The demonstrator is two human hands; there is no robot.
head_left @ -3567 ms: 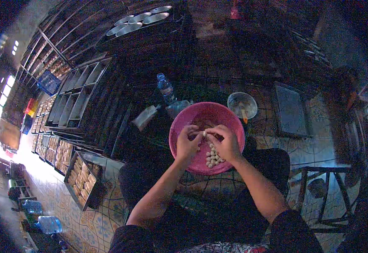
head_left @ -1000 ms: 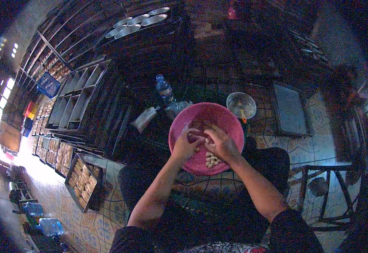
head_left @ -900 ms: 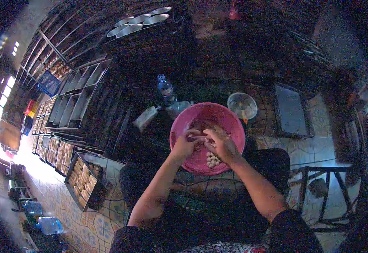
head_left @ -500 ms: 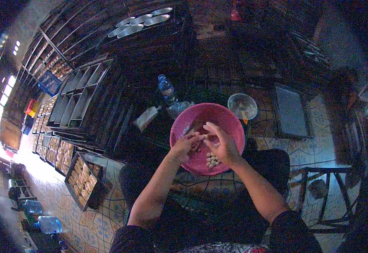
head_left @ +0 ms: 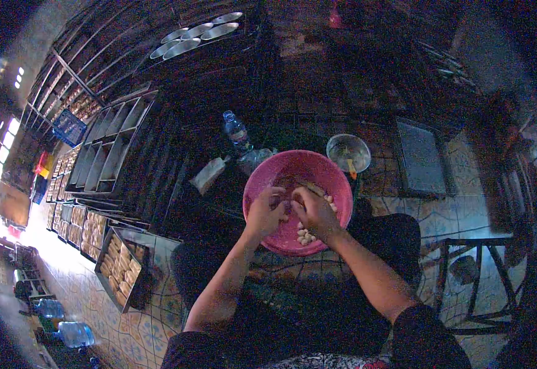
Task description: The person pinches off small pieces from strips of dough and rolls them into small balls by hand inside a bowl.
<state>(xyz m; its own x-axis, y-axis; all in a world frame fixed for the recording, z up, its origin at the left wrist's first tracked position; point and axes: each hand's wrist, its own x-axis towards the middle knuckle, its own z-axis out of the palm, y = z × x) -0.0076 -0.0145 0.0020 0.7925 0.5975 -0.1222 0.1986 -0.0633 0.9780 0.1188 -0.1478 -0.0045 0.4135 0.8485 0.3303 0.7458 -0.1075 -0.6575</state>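
Observation:
A pink basin [head_left: 262, 175] sits in front of me, between my knees. Small pale round pieces [head_left: 305, 236], too small to name, lie at its near side, and a few more show beyond my right hand. Inside the basin, my left hand [head_left: 267, 212] has its fingers curled in. My right hand [head_left: 315, 212] is beside it, thumb and fingers bent toward the left fingertips. The fingertips of both hands nearly meet over the basin's middle. Whatever is pinched there is hidden by the fingers and blur.
Behind the basin are a metal bowl [head_left: 364, 154] with an orange-handled tool [head_left: 351, 168], a plastic bottle [head_left: 236, 131] and a pale bag [head_left: 208, 174]. A tray of bread rolls [head_left: 121, 264] is at left, a dark metal frame [head_left: 477, 242] at right.
My right fingers have gone from stretched to curled, and both hands have bent further into the basin. Pale pieces past my right hand now show. The view has shifted slightly.

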